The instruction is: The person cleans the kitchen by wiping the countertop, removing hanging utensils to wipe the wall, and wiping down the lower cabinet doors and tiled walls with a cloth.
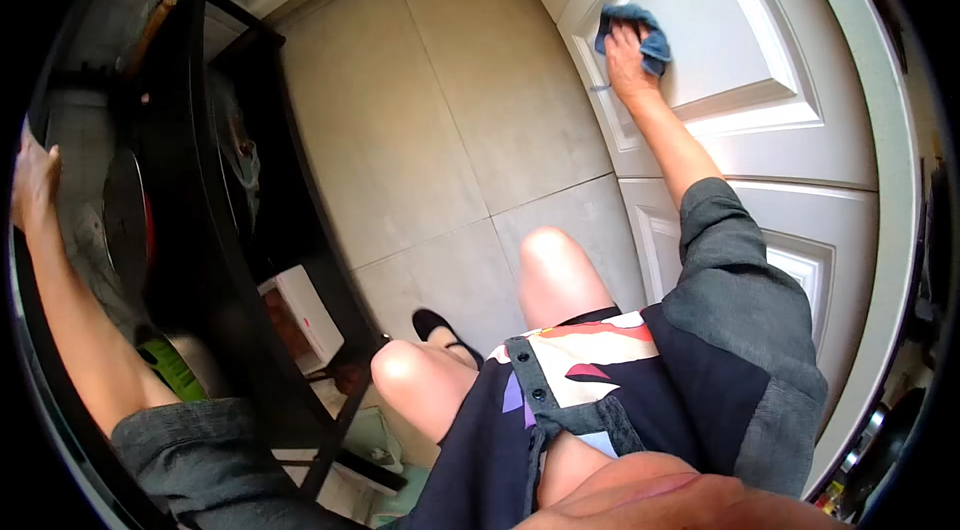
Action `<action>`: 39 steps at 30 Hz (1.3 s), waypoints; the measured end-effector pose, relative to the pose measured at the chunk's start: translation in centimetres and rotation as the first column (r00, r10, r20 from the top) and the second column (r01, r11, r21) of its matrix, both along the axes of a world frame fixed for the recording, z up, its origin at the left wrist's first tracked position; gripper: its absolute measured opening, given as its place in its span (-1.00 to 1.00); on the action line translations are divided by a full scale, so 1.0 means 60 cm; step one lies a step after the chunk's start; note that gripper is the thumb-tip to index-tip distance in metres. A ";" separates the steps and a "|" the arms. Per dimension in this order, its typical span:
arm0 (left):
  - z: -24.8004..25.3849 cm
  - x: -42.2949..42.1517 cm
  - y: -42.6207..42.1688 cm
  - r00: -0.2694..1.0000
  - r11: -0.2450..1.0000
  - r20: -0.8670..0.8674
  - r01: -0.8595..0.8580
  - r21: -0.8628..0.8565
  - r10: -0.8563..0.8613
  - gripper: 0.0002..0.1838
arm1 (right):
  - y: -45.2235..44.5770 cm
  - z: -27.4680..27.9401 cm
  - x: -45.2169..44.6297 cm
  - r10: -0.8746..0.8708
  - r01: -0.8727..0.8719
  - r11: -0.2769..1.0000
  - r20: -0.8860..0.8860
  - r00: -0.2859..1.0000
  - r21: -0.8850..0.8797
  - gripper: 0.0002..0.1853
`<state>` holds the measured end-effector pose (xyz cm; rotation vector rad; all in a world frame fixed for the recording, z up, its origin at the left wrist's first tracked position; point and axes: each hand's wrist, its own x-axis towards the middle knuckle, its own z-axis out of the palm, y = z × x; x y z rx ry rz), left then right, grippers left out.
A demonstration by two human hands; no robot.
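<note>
My right hand (628, 68) presses a crumpled blue cloth (655, 42) against a white cabinet door (715, 15) with a raised, framed panel. The cloth bunches under and around my fingers, near the door's left side. At the far left of the view, my left hand (36, 180) is closed on the edge of a black shelf rack (190, 160). Its fingers are partly cut off by the dark border of the picture.
The rack holds a round dark lid or pan (125, 215), a plastic bag (243, 165), a green item (172, 370) and a white box (312, 315). Tiled floor (440, 120) lies between rack and cabinets. A second cabinet door (650, 230) adjoins below, under a pale countertop edge (893, 260).
</note>
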<state>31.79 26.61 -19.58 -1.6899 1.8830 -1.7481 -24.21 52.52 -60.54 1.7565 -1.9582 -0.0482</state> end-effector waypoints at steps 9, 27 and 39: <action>0.008 0.026 -0.010 0.970 0.975 -0.140 0.180 -0.127 -0.197 -0.36 | 0.018 -0.031 0.002 0.045 0.099 0.894 -0.306 0.951 0.438 -0.72; -0.001 -0.017 -0.022 0.916 0.974 -0.340 0.172 -0.148 -0.213 -0.64 | 0.245 0.384 0.059 -0.380 0.344 0.924 -0.290 0.879 -0.169 -0.33; -0.052 0.086 -0.084 0.917 0.849 0.124 0.397 -0.348 -0.378 -0.64 | 0.485 0.416 0.135 -0.652 0.565 0.757 -0.443 0.616 -0.328 -0.33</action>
